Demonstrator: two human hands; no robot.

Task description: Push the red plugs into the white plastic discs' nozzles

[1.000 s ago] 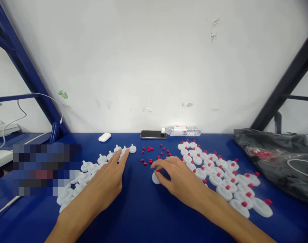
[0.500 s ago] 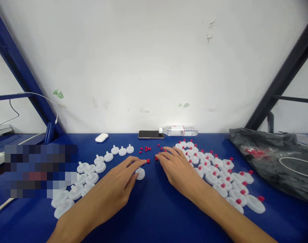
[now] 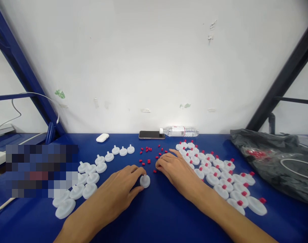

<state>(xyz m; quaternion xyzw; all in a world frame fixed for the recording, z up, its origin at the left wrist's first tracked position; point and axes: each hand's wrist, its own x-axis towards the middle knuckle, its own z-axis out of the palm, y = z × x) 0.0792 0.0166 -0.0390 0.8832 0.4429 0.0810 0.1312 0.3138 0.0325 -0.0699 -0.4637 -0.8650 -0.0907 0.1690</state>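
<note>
My left hand (image 3: pixel 120 189) lies on the blue table (image 3: pixel 154 216) and grips a white round cap (image 3: pixel 145 181) between thumb and fingers. My right hand (image 3: pixel 176 168) rests just to the right of it, fingers curled and fingertips pinched near several small red plugs (image 3: pixel 148 156) scattered in the middle. Whether a plug is in the pinch I cannot make out. Several plain white caps (image 3: pixel 90 172) lie in rows at the left. White caps with red plugs fitted (image 3: pixel 219 175) lie in rows at the right.
A phone (image 3: pixel 151 135), a lying water bottle (image 3: pixel 180 131) and a white earbud case (image 3: pixel 102 137) sit along the back wall. A black plastic bag (image 3: pixel 277 158) holding more red parts lies at the right. Blue frame struts and white cables stand at the left.
My left hand has drawn the white cap back toward me and to the right. My right hand has pulled back from the red plugs, fingertips now closed together.
</note>
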